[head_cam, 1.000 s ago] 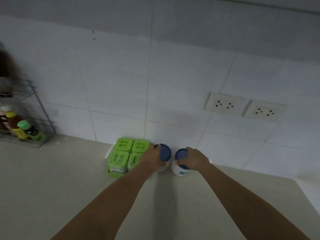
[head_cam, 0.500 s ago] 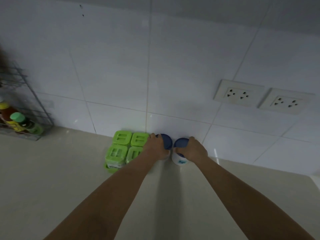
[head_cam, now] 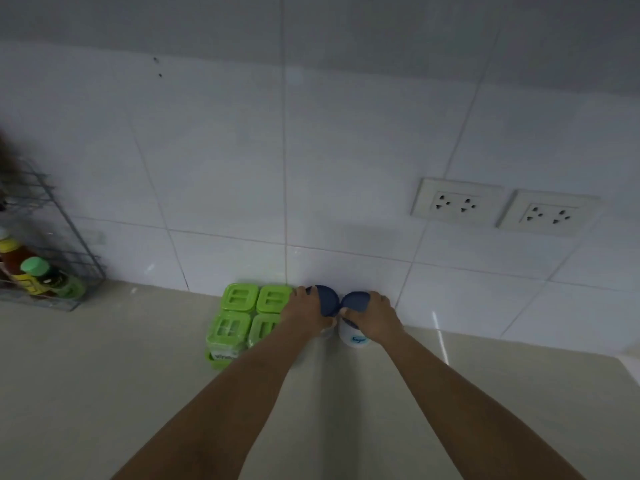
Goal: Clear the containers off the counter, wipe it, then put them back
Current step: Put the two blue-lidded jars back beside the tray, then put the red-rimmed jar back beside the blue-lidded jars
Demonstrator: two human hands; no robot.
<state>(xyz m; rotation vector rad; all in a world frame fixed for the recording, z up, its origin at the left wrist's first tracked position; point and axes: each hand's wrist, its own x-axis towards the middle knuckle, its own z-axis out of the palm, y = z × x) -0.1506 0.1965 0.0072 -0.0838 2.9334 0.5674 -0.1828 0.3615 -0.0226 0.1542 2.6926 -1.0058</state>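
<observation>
Two blue-lidded jars stand side by side against the tiled wall (head_cam: 242, 161), at about twelve o'clock from the person, their lids all but touching. Each is gripped from above. The left hand (head_cam: 306, 310) curls its fingers over the dark blue lid of the left jar (head_cam: 327, 299), hiding most of its body. The right hand (head_cam: 375, 315) wraps the lid of the right jar (head_cam: 352, 336), whose white body shows a small blue label below the thumb. Whether either jar's base rests on the counter (head_cam: 104, 375) or is lifted clear of it cannot be told.

At nine o'clock from the left jar, touching or nearly touching the left hand, sits a block of four green-lidded containers (head_cam: 242, 315) in a two-by-two square, the back pair against the wall. One front container carries a white label with lettering too blurred to read.

Well away at nine o'clock, by the frame's edge, a wire rack (head_cam: 52, 244) stands on the counter with bottles in it, one with a green cap (head_cam: 34, 265).

At about two o'clock, two white socket plates (head_cam: 455, 202) are set into the wall, one beside the other.
</observation>
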